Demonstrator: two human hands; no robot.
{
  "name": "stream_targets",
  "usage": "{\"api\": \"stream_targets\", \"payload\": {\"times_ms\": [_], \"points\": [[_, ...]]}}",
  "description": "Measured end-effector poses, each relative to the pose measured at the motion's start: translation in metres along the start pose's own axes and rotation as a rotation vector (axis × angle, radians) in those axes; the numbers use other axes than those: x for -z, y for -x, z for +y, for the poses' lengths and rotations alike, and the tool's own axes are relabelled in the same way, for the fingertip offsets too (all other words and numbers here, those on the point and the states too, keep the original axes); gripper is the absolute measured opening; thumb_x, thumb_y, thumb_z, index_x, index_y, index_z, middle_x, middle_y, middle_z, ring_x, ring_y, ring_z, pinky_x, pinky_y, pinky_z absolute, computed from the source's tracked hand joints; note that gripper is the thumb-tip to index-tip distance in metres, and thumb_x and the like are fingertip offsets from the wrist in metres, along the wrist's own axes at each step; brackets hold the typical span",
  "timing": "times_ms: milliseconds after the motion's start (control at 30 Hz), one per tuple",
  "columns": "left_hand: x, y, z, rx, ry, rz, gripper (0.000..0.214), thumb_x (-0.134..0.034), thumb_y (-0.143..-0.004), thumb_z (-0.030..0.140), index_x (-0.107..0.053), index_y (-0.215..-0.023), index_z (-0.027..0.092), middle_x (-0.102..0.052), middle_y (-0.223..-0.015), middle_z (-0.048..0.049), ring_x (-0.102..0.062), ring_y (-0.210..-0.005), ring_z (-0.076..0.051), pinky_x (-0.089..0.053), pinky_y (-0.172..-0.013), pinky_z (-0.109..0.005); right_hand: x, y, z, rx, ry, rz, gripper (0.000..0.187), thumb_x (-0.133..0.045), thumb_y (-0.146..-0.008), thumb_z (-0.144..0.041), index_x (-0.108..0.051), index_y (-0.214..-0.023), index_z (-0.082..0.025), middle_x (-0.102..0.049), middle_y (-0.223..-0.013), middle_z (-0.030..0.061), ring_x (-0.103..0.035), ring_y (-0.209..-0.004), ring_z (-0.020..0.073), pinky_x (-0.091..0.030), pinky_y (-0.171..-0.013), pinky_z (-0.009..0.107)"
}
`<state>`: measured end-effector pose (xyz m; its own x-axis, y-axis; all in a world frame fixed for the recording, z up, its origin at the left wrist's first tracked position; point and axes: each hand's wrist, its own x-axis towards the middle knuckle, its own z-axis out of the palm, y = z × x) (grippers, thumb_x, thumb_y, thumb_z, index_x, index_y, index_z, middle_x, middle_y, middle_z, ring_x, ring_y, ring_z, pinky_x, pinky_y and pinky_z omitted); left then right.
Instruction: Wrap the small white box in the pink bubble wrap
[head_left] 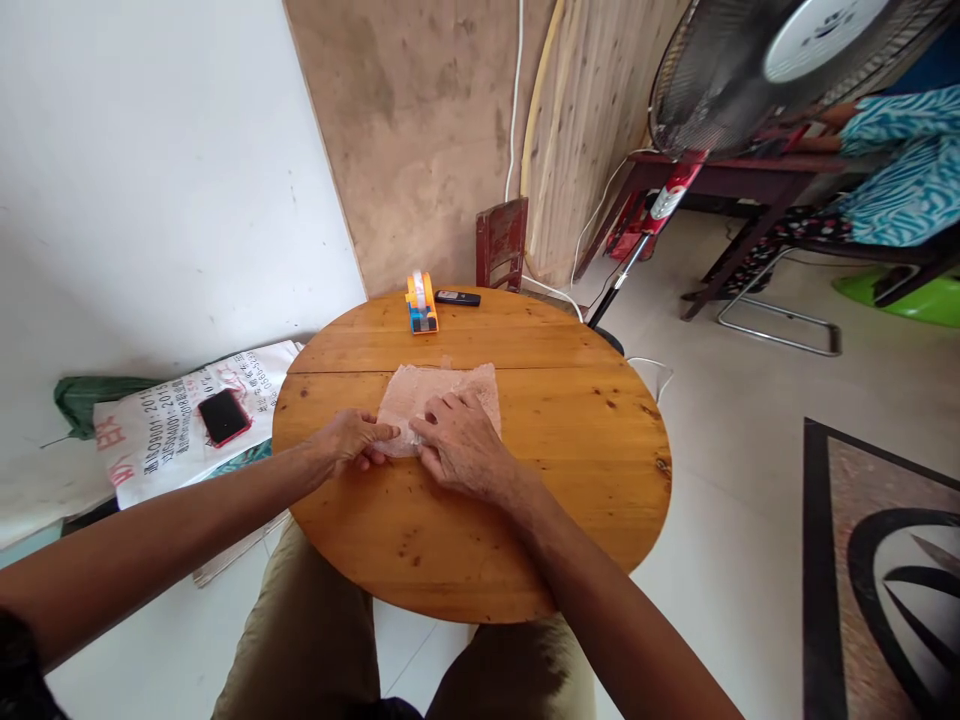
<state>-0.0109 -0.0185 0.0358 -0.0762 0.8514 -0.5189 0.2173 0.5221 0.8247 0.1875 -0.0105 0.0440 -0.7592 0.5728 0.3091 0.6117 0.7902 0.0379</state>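
Left hand [358,440], thumb and fingers nearly closed, pinching lower-left corner of pinkish sheet [401,393]. Right hand [466,445] half-open, fingers bent over the sheet's lower middle; can't tell if it grips, fingertips partly hidden. Sheet lies mid-frame on wooden table [450,560]. Just above: 2 items, orange-blue tape dispenser [421,305], black handheld device [459,298]. Left of frame: 1 phone [223,417] on white sack [161,450]. Upper right: fan [821,40].

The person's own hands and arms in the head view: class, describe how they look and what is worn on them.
The left hand and right hand are bare, with no gloves. Both forearms show uncovered, with no watch or bracelet visible. A dark sleeve shows near the left elbow; no right sleeve is in view.
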Motion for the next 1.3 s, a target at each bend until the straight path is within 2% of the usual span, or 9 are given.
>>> {"api": "stream_targets", "payload": {"times_ms": [167,333,567,833,967,1067,1200,1300], "points": [[-0.007,0.001,0.003,-0.033,0.063,0.012,0.026,-0.072,-0.056,0.030,-0.052,-0.068,0.017,-0.053,-0.048,0.0068,-0.042,-0.037,-0.005,-0.031,-0.037,-0.017,0.000,0.001,0.000,0.003,-0.044,0.016,0.017,-0.056,-0.083,-0.027,-0.065,-0.094,-0.018,-0.060,-0.100,0.0111,-0.046,-0.094,0.0255,-0.028,-0.083,0.040],[-0.017,0.004,0.009,-0.092,0.097,-0.003,0.016,-0.064,-0.060,0.026,-0.052,-0.067,0.017,-0.054,-0.048,0.0061,-0.045,-0.039,-0.006,-0.034,-0.038,-0.018,-0.003,0.002,0.001,-0.007,-0.095,0.019,0.020,-0.055,-0.082,-0.024,-0.064,-0.099,-0.018,-0.062,-0.101,0.0114,-0.047,-0.095,0.0263,-0.030,-0.084,0.041],[-0.029,0.004,0.014,-0.161,0.066,0.025,0.011,-0.061,-0.065,0.020,-0.050,-0.063,0.017,-0.053,-0.044,0.0053,-0.047,-0.038,-0.008,-0.031,-0.036,-0.017,-0.008,0.005,0.004,-0.044,-0.207,0.104,0.055,-0.057,-0.080,-0.020,-0.047,-0.132,-0.007,-0.064,-0.105,0.0157,-0.050,-0.102,0.0294,-0.033,-0.093,0.044],[-0.038,0.005,0.018,-0.286,-0.015,0.022,0.014,-0.060,-0.069,0.011,-0.050,-0.060,0.018,-0.053,-0.041,0.0067,-0.045,-0.037,-0.006,-0.033,-0.039,-0.017,-0.009,0.005,0.004,-0.102,-0.310,0.094,0.065,-0.059,-0.078,-0.018,-0.038,-0.139,-0.006,-0.064,-0.106,0.0165,-0.052,-0.101,0.0295,-0.041,-0.087,0.044],[-0.038,0.005,0.023,-0.308,-0.139,-0.019,0.013,-0.059,-0.071,0.013,-0.052,-0.061,0.018,-0.054,-0.043,0.0055,-0.048,-0.039,-0.008,-0.035,-0.040,-0.017,-0.011,0.005,0.006,-0.104,-0.372,0.101,0.070,-0.060,-0.077,-0.016,-0.035,-0.141,-0.011,-0.064,-0.112,0.0161,-0.054,-0.103,0.0292,-0.043,-0.088,0.045],[-0.035,0.008,0.031,-0.266,-0.249,-0.049,0.010,-0.059,-0.070,0.015,-0.053,-0.062,0.018,-0.056,-0.046,0.0035,-0.053,-0.043,-0.011,-0.038,-0.040,-0.020,-0.012,0.006,0.008,-0.145,-0.402,0.113,0.072,-0.063,-0.076,-0.019,-0.034,-0.142,-0.012,-0.060,-0.120,0.0174,-0.054,-0.108,0.0295,-0.044,-0.091,0.045],[-0.028,0.013,0.040,-0.202,-0.221,-0.146,0.003,-0.058,-0.064,0.014,-0.057,-0.065,0.017,-0.061,-0.056,0.0013,-0.059,-0.051,-0.013,-0.048,-0.047,-0.024,-0.013,0.007,0.012,-0.161,-0.443,0.153,0.080,-0.066,-0.076,-0.020,-0.029,-0.146,-0.016,-0.053,-0.129,0.0185,-0.052,-0.116,0.0302,-0.044,-0.096,0.048],[-0.024,0.013,0.040,-0.226,-0.256,-0.220,0.006,-0.059,-0.062,0.015,-0.059,-0.068,0.018,-0.061,-0.058,0.0015,-0.059,-0.053,-0.014,-0.049,-0.052,-0.026,-0.014,0.008,0.014,-0.166,-0.466,0.143,0.081,-0.067,-0.075,-0.019,-0.029,-0.146,-0.019,-0.053,-0.130,0.0179,-0.053,-0.117,0.0300,-0.044,-0.097,0.049]]}}
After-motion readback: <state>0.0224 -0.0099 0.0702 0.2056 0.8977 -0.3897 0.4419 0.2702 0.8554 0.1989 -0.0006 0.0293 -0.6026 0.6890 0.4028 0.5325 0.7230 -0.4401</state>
